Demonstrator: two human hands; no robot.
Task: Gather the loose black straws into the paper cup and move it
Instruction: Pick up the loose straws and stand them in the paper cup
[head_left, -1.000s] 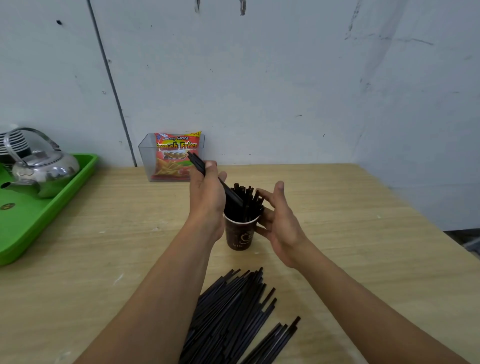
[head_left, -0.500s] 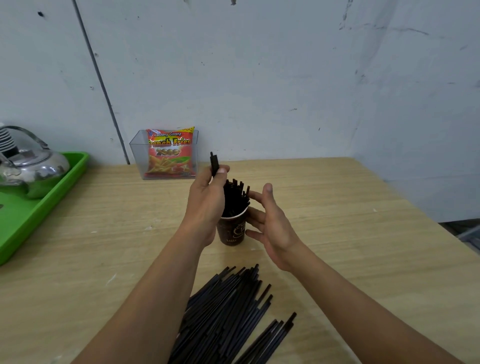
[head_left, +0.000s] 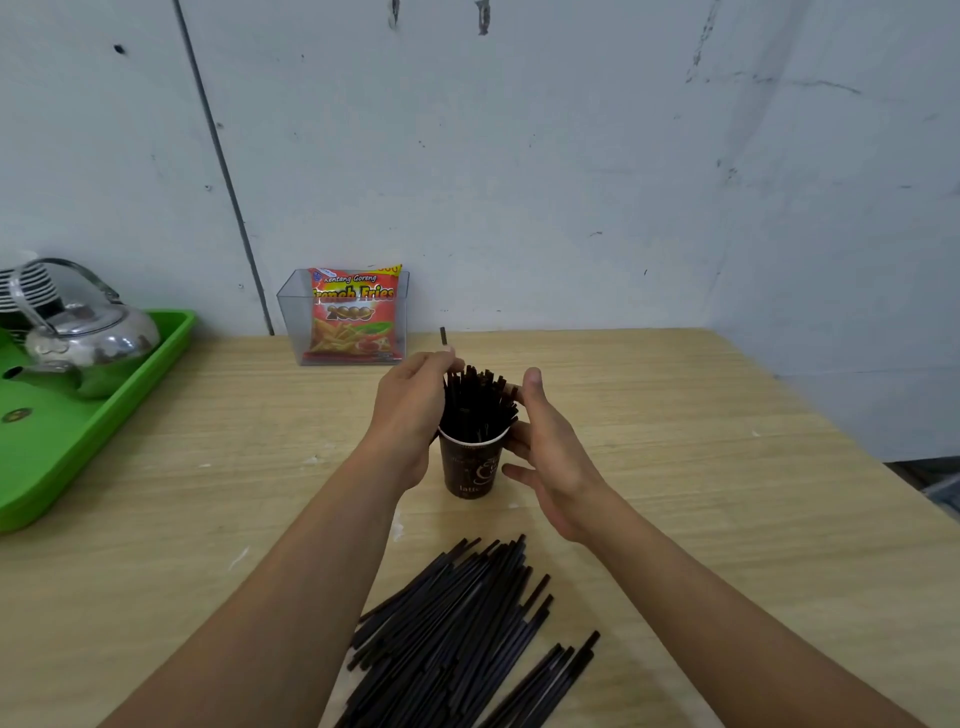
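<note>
A brown paper cup (head_left: 470, 470) stands upright mid-table, packed with several black straws (head_left: 479, 402). My left hand (head_left: 413, 415) is at the cup's left side, fingers pinched on a straw whose tip (head_left: 443, 336) sticks up above the fingers, its lower end among the cup's straws. My right hand (head_left: 553, 457) is at the cup's right side, fingers spread and curved around the cup and the straw bundle; contact is unclear. A large pile of loose black straws (head_left: 462, 629) lies on the table nearer me.
The wooden table (head_left: 701, 467) ends at a wall corner at the back right. A clear box with a red snack bag (head_left: 353, 314) stands behind the cup. At the left, a green tray (head_left: 78, 431) carries a metal kettle (head_left: 85, 338).
The straw in my left hand has gone from tilted across the cup to upright and lowered into the cup. My right hand has stayed cupped beside the cup.
</note>
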